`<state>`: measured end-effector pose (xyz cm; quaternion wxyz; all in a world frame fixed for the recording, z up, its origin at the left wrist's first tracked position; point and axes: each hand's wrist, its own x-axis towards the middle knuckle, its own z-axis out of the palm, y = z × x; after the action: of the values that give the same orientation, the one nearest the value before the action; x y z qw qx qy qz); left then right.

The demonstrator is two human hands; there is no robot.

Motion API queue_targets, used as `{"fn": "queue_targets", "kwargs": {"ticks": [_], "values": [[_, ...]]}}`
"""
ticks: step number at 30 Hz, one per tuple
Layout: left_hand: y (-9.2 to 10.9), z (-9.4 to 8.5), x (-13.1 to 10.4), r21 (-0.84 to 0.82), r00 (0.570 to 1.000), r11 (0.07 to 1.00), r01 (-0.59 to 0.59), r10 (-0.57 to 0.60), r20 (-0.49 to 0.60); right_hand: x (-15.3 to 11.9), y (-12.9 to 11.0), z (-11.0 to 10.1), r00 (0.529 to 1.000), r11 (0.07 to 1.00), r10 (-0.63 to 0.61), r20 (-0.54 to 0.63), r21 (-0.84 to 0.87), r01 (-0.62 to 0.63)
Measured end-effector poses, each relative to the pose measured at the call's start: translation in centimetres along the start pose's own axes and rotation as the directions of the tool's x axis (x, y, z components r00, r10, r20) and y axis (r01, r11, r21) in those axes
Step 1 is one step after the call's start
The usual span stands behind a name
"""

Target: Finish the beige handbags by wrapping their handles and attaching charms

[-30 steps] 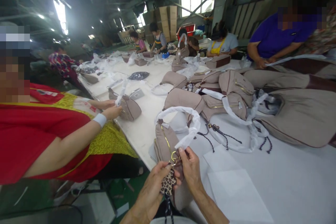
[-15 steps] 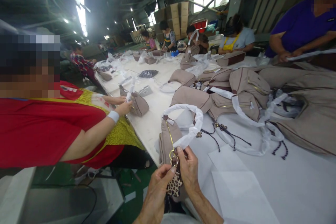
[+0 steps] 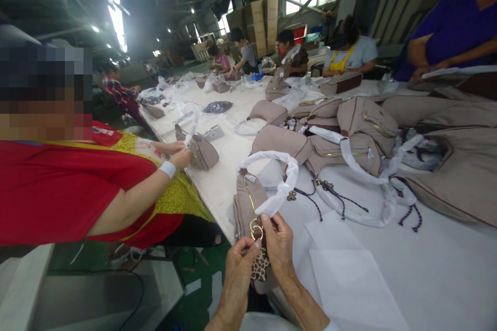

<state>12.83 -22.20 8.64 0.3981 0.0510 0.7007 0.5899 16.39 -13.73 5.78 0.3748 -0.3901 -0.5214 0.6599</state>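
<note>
A taupe handbag with a gold zip stands at the table's near edge in front of me. Its handle, wrapped in white paper, loops up and round to the right. My left hand pinches a gold ring between thumb and fingertips. Below the ring hangs a leopard-print charm, partly behind my left thumb. With curled fingers, my right hand grips the lower end of the wrapped handle, close beside the ring. The exact fingertip contact there is hidden.
More taupe handbags are heaped right of centre, some with dark cords. White paper sheets lie at right on the table. A co-worker in a red top handles another bag at left; others work farther back.
My left hand has shifted slightly on the ring, which now shows more fully. The leopard-print charm has risen a little. My right hand keeps its place.
</note>
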Motion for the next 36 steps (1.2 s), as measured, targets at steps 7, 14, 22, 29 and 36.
{"fn": "queue_targets", "kwargs": {"ticks": [7,14,22,29,36], "values": [[-0.5,0.9,1.4,0.023,1.000,1.000,-0.014,0.014,-0.009,0.7,0.2,-0.4,0.999,0.999,0.030,-0.018,0.040,-0.030],[-0.3,0.9,2.2,0.039,0.998,0.999,-0.016,0.014,0.057,1.3,1.0,-0.2,0.998,0.986,0.067,-0.003,0.155,-0.066],[-0.6,1.0,3.1,0.036,0.997,0.998,-0.054,0.052,0.057,1.8,1.1,-0.1,0.996,0.979,0.091,-0.015,0.185,-0.086],[0.7,0.8,3.3,-0.025,0.963,0.995,-0.101,0.104,0.248,2.5,1.6,-0.1,0.996,0.985,0.062,-0.057,0.162,-0.052],[1.8,0.6,4.3,-0.033,0.909,0.995,-0.091,0.097,0.406,2.8,1.3,0.0,0.995,0.989,0.029,-0.094,0.145,-0.015]]}}
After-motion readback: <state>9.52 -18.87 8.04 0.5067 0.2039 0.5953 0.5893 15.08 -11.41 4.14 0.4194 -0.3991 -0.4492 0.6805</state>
